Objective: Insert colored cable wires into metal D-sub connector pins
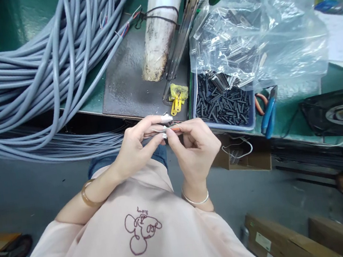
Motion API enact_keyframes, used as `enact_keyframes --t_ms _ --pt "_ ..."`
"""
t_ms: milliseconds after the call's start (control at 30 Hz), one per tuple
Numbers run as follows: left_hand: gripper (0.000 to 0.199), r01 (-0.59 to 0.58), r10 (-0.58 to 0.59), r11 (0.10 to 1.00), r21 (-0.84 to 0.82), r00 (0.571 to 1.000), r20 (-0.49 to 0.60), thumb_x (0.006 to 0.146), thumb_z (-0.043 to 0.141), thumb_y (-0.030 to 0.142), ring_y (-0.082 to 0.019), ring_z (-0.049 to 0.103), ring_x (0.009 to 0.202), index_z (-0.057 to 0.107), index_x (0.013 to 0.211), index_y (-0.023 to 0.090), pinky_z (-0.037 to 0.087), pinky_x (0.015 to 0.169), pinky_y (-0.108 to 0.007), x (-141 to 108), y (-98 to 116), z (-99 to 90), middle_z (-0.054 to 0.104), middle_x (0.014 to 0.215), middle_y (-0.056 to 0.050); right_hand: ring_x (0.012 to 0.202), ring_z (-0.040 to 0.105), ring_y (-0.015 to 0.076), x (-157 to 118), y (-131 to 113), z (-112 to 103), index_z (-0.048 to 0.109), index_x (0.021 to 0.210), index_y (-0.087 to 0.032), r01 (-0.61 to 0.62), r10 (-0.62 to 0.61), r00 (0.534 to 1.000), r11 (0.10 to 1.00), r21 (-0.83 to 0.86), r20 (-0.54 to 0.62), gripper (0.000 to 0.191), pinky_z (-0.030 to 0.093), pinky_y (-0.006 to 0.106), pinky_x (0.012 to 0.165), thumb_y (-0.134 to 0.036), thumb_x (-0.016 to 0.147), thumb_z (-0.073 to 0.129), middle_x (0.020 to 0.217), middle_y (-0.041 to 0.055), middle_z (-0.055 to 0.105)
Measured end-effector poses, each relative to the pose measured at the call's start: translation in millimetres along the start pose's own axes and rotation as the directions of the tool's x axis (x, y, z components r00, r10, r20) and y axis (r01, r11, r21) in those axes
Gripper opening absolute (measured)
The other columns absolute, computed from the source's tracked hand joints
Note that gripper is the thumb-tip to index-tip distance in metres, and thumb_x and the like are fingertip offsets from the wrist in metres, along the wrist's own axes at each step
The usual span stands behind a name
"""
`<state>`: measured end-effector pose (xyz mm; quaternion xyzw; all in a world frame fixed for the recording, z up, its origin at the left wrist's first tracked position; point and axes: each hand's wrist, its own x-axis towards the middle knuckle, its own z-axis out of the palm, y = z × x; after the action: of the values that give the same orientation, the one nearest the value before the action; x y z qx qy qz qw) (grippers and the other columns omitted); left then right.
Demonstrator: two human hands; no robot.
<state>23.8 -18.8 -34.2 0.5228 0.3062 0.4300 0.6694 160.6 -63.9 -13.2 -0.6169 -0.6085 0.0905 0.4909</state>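
Observation:
My left hand [137, 141] and my right hand [196, 144] meet at the bench's front edge, fingers pinched close together. Between them are thin wires [176, 129], one of them orange-red, and both hands grip these. White wrapping covers some fingertips of my left hand. A small dark piece shows by those fingertips, too small to name. Just beyond the hands, a yellow clip-like piece [177, 102] lies on a dark plate [124, 84]. To the right stands a blue bin [247, 126] of short black tubes [218, 103].
Coiled grey cables [41, 78] fill the left, some hanging below the bench edge. A soldering iron-like tool [178, 39] leans beside a stained white roll [159, 37]. Right are a plastic bag of metal pins [241, 31], blue-handled cutters [270, 113] and a black fan [340, 112]. Cardboard boxes [277, 241] stand on the floor.

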Motion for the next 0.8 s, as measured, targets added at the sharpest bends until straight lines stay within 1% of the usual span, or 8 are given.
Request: enact_keyframes --t_ms 133,200,333,567,633,700,733,800 --pt "0.033 0.084 -0.083 0.995 -0.063 0.996 0.021 0.087 0.07 0.016 -0.009 0.069 0.067 0.073 0.12 0.014 0.061 0.066 -0.018 0.6 1.5 -3.0 0.078 0.087 -0.003 0.058 0.052 0.0061 -2.5 0.0 2.0 0.068 0.083 -0.021 -0.021 0.021 1.0 0.999 0.039 0.004 0.012 0.042 0.022 0.054 -0.011 0.088 0.071 0.075 -0.0054 0.064" --pt "0.034 0.116 -0.115 0.99 -0.085 0.993 0.015 0.086 0.07 0.015 -0.008 0.067 0.063 0.075 0.12 0.013 0.061 0.063 -0.017 1.1 2.5 -3.6 0.078 0.083 -0.003 0.059 0.051 0.0063 -3.8 0.2 3.0 0.069 0.083 -0.022 -0.072 0.072 0.997 0.994 0.081 0.001 0.011 0.04 0.022 0.054 -0.013 0.089 0.071 0.074 -0.0055 0.062" --pt "0.039 0.057 -0.058 0.997 -0.052 0.998 -0.026 0.087 0.07 0.015 -0.011 0.073 0.071 0.075 0.125 0.013 0.064 0.069 -0.02 0.2 0.6 -1.8 0.082 0.095 -0.007 0.055 0.045 0.0063 -5.3 1.6 2.5 0.071 0.082 -0.021 -0.178 0.18 0.984 0.978 0.105 -0.005 0.008 0.037 0.024 0.053 -0.02 0.09 0.072 0.07 -0.006 0.057" --pt "0.039 -0.12 0.128 0.971 0.205 0.991 -0.025 0.09 0.067 0.015 -0.019 0.079 0.097 0.074 0.128 0.016 0.066 0.087 -0.026 -3.9 -4.4 -2.4 0.08 0.118 -0.009 0.054 0.045 0.0067 -3.3 2.1 -0.8 0.073 0.082 -0.021 -0.241 0.24 0.97 0.963 0.123 0.021 0.006 0.031 0.023 0.048 -0.021 0.088 0.074 0.072 -0.004 0.061" --pt "0.036 -0.139 0.148 0.959 0.247 0.989 -0.018 0.09 0.069 0.018 -0.021 0.078 0.102 0.076 0.125 0.018 0.064 0.094 -0.03 -4.4 -4.7 -2.5 0.08 0.12 -0.009 0.055 0.047 0.0074 -2.8 0.9 -1.2 0.074 0.083 -0.021 -0.233 0.231 0.973 0.965 0.121 0.031 0.005 0.033 0.023 0.048 -0.022 0.088 0.073 0.072 -0.0037 0.062" --pt "0.033 -0.133 0.14 0.964 0.229 0.99 -0.016 0.09 0.07 0.022 -0.021 0.078 0.1 0.078 0.122 0.019 0.065 0.092 -0.029 -4.8 -4.6 -1.8 0.081 0.118 -0.009 0.055 0.048 0.0078 -3.2 -0.2 -1.5 0.074 0.085 -0.022 -0.195 0.194 0.981 0.976 0.093 0.03 0.005 0.036 0.023 0.048 -0.021 0.09 0.072 0.072 -0.0036 0.062" --pt "0.033 -0.114 0.121 0.974 0.194 0.992 -0.022 0.09 0.07 0.023 -0.02 0.078 0.096 0.078 0.122 0.019 0.065 0.087 -0.028 -4.8 -4.1 -1.4 0.081 0.116 -0.009 0.055 0.049 0.008 -3.8 -0.5 -1.8 0.074 0.086 -0.023 -0.151 0.15 0.988 0.986 0.064 0.022 0.005 0.037 0.023 0.049 -0.02 0.09 0.072 0.073 -0.0035 0.063" --pt "0.034 -0.057 0.06 0.994 0.092 0.998 -0.029 0.091 0.07 0.026 -0.018 0.076 0.088 0.076 0.124 0.019 0.065 0.077 -0.026 -4.2 -2.2 -1.2 0.081 0.109 -0.008 0.058 0.054 0.0087 -5.8 0.4 -2.6 0.074 0.09 -0.025 0.014 -0.014 1.0 0.999 -0.033 -0.001 0.007 0.042 0.023 0.051 -0.018 0.09 0.072 0.076 -0.0029 0.067"
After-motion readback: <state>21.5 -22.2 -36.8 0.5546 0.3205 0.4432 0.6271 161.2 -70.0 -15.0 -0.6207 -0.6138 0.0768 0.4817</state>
